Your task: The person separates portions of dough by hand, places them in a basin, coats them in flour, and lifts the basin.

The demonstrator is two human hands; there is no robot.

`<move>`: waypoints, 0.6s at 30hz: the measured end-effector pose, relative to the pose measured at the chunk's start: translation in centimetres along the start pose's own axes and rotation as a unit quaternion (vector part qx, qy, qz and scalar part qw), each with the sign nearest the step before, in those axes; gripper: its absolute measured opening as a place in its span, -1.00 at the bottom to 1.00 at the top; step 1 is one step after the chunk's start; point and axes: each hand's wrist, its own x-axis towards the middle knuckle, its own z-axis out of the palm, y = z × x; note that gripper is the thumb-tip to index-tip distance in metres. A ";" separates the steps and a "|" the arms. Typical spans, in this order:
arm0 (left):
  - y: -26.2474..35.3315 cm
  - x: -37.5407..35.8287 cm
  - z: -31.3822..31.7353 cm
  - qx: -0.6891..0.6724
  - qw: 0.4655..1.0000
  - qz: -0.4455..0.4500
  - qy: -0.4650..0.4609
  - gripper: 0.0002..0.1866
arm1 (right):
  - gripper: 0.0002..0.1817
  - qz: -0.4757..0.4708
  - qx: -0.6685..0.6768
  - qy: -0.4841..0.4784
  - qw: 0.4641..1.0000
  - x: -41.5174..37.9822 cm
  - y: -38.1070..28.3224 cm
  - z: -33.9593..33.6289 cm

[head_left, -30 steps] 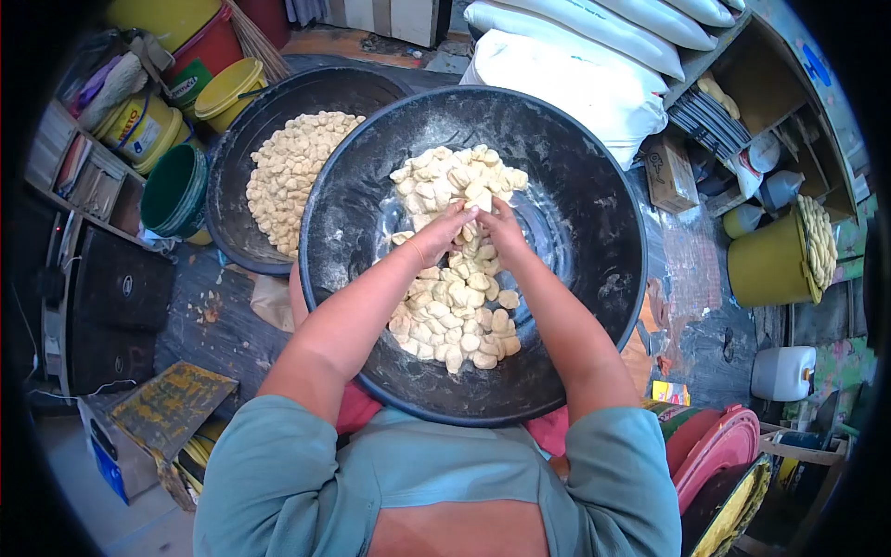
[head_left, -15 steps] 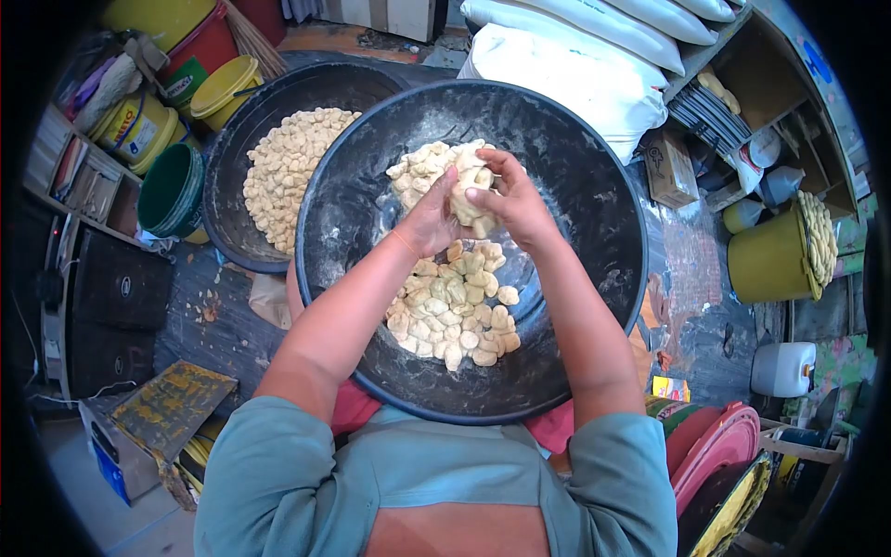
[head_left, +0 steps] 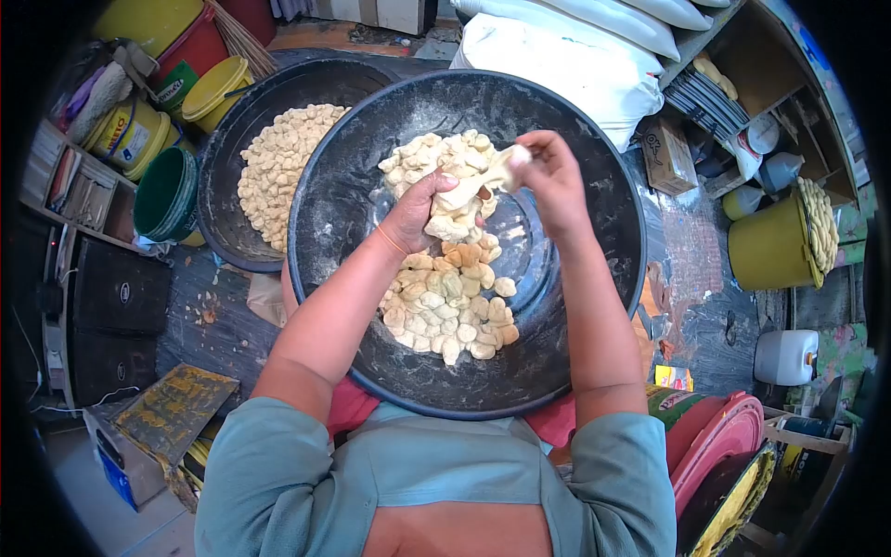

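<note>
A wide black basin (head_left: 594, 306) lies across my lap, dusted with flour inside. My left hand (head_left: 419, 209) grips a lump of pale dough (head_left: 452, 223) over the basin's middle. From that lump my right hand (head_left: 554, 176) pulls out a stretched strip of dough, pinched between thumb and fingers. Beyond my left hand is a heap of dough pieces (head_left: 418, 153), partly hidden by the hand and lump. Nearer me, a loose pile of small flattened dough pieces (head_left: 445, 320) rests on the basin floor.
A second black basin (head_left: 218, 209) at the left holds many small dough pieces (head_left: 283, 176). Buckets (head_left: 167, 195) stand farther left, white sacks (head_left: 548, 79) lie at the back, and a yellow bucket (head_left: 766, 251) and white jug (head_left: 784, 357) are at the right.
My right hand has moved right and slightly up, away from my left hand, drawing the dough out between them. My left hand still holds the lump.
</note>
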 end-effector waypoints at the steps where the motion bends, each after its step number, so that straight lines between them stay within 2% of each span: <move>1: -0.1 0.1 -0.4 -0.001 1.000 0.002 -0.014 -0.50 | -0.78 0.012 0.021 0.028 0.999 0.2 -0.5 -0.7; 2: -0.2 0.3 -1.1 -0.001 1.000 0.004 -0.028 -0.51 | -0.81 0.014 0.004 0.044 0.999 0.3 -0.8 -1.2; 5: -0.5 0.4 -1.1 -0.012 0.999 0.007 -0.030 -0.50 | -0.80 -0.030 -0.083 0.002 0.996 0.4 0.5 -1.2; 6: -0.6 0.4 -0.8 -0.017 1.000 0.006 -0.023 -0.48 | -0.72 -0.145 -0.221 -0.029 0.964 0.4 0.8 -0.9; 7: -0.5 0.2 0.0 -0.020 1.000 0.011 -0.009 -0.45 | -0.67 -0.153 -0.301 -0.083 0.938 -0.2 0.0 -0.2; 9: -0.2 -0.2 1.6 -0.027 0.999 0.022 0.021 -0.39 | -0.64 -0.070 -0.338 -0.160 0.925 -1.4 -1.6 1.9; 10: -0.3 -0.3 1.3 -0.026 1.000 0.014 0.008 -0.43 | -0.67 -0.117 -0.379 -0.159 0.904 -1.6 -1.0 2.1; 13: -0.6 -0.3 0.1 0.072 0.997 -0.002 0.007 -0.54 | -0.71 -0.009 -0.247 -0.095 0.964 -0.8 0.6 1.3; 14: -0.7 -0.4 0.3 0.051 0.999 0.010 0.013 -0.58 | -0.80 0.009 -0.162 -0.059 0.985 -0.8 0.8 1.3; 17: -0.9 0.3 -1.4 0.079 0.996 0.015 -0.045 -0.57 | -0.82 -0.027 0.014 0.027 0.999 -0.2 0.2 0.7; 18: -0.7 0.1 -0.8 0.057 0.998 0.012 -0.039 -0.55 | -0.82 -0.035 0.032 0.023 0.999 -0.1 0.0 0.5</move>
